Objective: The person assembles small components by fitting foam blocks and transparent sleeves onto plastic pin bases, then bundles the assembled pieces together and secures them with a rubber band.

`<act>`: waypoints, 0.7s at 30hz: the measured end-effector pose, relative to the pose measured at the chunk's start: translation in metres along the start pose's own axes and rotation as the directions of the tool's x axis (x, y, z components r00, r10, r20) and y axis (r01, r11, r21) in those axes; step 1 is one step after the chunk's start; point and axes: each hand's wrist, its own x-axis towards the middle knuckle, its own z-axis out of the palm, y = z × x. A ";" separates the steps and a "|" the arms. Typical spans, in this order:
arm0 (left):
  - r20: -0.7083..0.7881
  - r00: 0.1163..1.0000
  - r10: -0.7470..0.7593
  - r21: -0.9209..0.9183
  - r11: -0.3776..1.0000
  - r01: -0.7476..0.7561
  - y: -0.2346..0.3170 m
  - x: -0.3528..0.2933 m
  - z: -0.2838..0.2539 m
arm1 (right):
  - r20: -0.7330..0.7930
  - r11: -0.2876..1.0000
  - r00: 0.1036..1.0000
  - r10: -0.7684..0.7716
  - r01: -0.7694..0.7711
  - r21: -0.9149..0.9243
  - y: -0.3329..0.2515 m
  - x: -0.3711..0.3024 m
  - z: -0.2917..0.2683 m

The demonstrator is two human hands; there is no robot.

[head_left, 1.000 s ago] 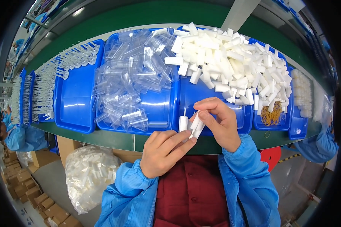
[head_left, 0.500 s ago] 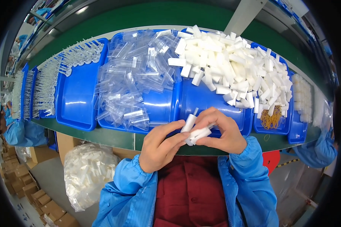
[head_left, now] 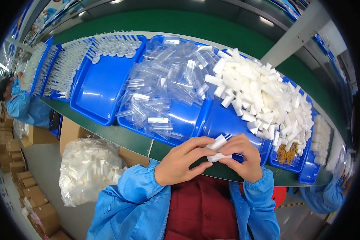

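Note:
Over the table's near edge, my two hands meet around a few white foam pieces [head_left: 217, 143]. My left hand [head_left: 185, 160] pinches them from the left between thumb and fingers. From the right, my right hand [head_left: 245, 157] has its fingers closed on the same pieces. One piece slants upward between the hands and another lies lower, across the fingertips. Just beyond is a blue tray [head_left: 224, 120] heaped with white foam blocks [head_left: 260, 94]. How the held pieces join is partly hidden by my fingers.
Clear plastic sleeves [head_left: 168, 80] fill a blue tray to the left. Farther left, stemmed clear parts [head_left: 118, 46] stand in trays. Yellow rubber bands [head_left: 287, 154] lie at the right. A bag of white pieces [head_left: 90, 170] sits below the table, and co-workers sit at both sides.
The view has turned and shifted, so the trays appear tilted. My hands remain together on the foam pieces, whose angle has changed; the thin stem above them no longer shows clearly.

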 end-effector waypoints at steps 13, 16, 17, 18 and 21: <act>-0.576 0.813 0.080 0.289 0.951 0.111 -0.008 -0.034 -0.061 | 0.102 0.891 0.957 -0.272 0.291 -0.350 -0.006 0.101 0.046; -0.668 0.740 0.081 0.283 0.947 0.152 -0.019 -0.048 -0.073 | 0.334 0.687 0.854 -0.399 0.520 -0.508 -0.001 0.129 0.076; -0.685 0.724 0.082 0.289 0.943 0.166 -0.019 -0.052 -0.076 | 0.337 0.686 0.851 -0.402 0.524 -0.505 0.003 0.134 0.080; -0.688 0.721 0.082 0.288 0.943 0.168 -0.018 -0.054 -0.077 | 0.384 0.620 0.821 -0.422 0.571 -0.538 0.009 0.139 0.085; -0.668 0.742 0.060 0.271 0.948 0.167 -0.017 -0.059 -0.077 | 0.415 0.567 0.793 -0.445 0.609 -0.555 0.012 0.142 0.083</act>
